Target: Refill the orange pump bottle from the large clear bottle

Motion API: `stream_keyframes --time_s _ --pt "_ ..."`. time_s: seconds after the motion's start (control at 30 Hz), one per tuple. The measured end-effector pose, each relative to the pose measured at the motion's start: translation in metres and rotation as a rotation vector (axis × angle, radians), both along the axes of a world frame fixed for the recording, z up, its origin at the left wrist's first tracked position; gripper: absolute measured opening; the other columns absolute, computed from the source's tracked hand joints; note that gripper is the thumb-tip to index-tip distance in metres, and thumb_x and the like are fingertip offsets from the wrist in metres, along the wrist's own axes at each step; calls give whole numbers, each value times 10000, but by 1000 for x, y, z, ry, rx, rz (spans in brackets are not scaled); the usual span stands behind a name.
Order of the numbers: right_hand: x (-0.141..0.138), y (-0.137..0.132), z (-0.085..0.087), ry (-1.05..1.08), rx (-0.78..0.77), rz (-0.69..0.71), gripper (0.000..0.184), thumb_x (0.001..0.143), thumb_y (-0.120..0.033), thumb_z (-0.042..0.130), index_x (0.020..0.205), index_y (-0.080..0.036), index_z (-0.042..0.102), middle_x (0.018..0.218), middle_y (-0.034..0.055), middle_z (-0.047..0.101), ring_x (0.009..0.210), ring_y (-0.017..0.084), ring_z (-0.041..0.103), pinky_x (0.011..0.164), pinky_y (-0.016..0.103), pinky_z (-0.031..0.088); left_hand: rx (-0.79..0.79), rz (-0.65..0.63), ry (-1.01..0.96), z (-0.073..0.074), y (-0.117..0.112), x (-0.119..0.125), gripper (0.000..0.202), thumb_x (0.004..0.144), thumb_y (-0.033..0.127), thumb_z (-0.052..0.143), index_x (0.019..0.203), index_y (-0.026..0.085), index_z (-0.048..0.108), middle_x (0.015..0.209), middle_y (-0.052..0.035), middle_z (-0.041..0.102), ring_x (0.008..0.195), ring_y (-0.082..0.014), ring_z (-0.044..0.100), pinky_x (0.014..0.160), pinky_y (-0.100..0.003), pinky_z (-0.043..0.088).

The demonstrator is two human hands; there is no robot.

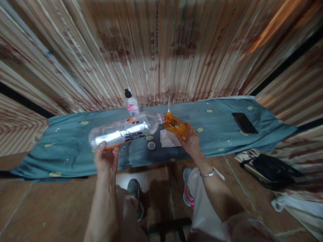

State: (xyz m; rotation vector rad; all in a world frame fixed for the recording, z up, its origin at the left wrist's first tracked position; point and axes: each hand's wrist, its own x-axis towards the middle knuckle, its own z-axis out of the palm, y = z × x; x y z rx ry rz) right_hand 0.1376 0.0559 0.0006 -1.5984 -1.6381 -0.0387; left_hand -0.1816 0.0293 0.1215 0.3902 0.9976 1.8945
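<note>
- The left hand (107, 157) had its fingers curled partly closed around the base end of a large clear bottle (121, 132), the thumb on the near side.
- From those fingers the bottle stretched across on its side, neck directed toward the right fingers.
- The right hand (191, 140) had its fingers bent around the rear end of an amber see-through container (176, 126); how firmly they gripped, I could not tell.
- The container reached left from the right fingers to the bottle's mouth; whether one entered the other, I could not tell.
- Left of the right fingers and partly below them, white paper (168, 140) lay on a blue-green cloth (218, 117).
- Between the two hands' fingers lay a round pale disc (151, 145).
- Beyond the left fingers, rightward, was a black-topped small bottle (132, 107).
- Well right of the right fingers lay a dark phone (244, 123).
</note>
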Motion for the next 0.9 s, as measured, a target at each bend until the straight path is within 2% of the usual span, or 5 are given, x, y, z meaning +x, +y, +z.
stream_keyframes --time_s 0.37,0.9 --pt "0 -1 1 -4 -22 -6 652 932 -426 633 1483 -144 427 1385 222 645 1310 358 617 1083 583 546 6 -14 -8 0 0 -2 344 478 202 771 749 192 559 807 1 667 647 -105 586 415 -135 390" --pt "1 -1 2 -7 -17 3 630 928 -424 633 1456 -135 446 1366 230 652 1295 356 627 1079 582 549 9 -9 -9 3 0 0 412 424 208 795 803 176 636 971 -36 723 646 -88 566 405 -128 364"
